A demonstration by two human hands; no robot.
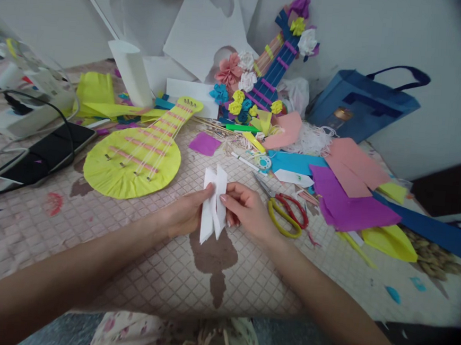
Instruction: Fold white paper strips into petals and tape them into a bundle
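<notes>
Folded white paper [207,218] stands upright between my two hands, above the middle of the table, with its layers spread apart along the top and bottom. My left hand [187,211] grips its left side, the thumb lying on the front face. On the right edge, my right hand [246,208] pinches the paper between thumb and fingers. Scissors with red and yellow handles [286,219] lie just right of my right hand. A yellow paper lute [135,160] with pink strips and white strings rests to the left of my hands.
Purple sheets [348,200], pink paper [353,163] and yellow paper lie at the right. Behind are a decorated blue paper instrument [276,67], a white roll [132,72] and a blue bag [359,105]. A black phone [52,150] and cables occupy the left.
</notes>
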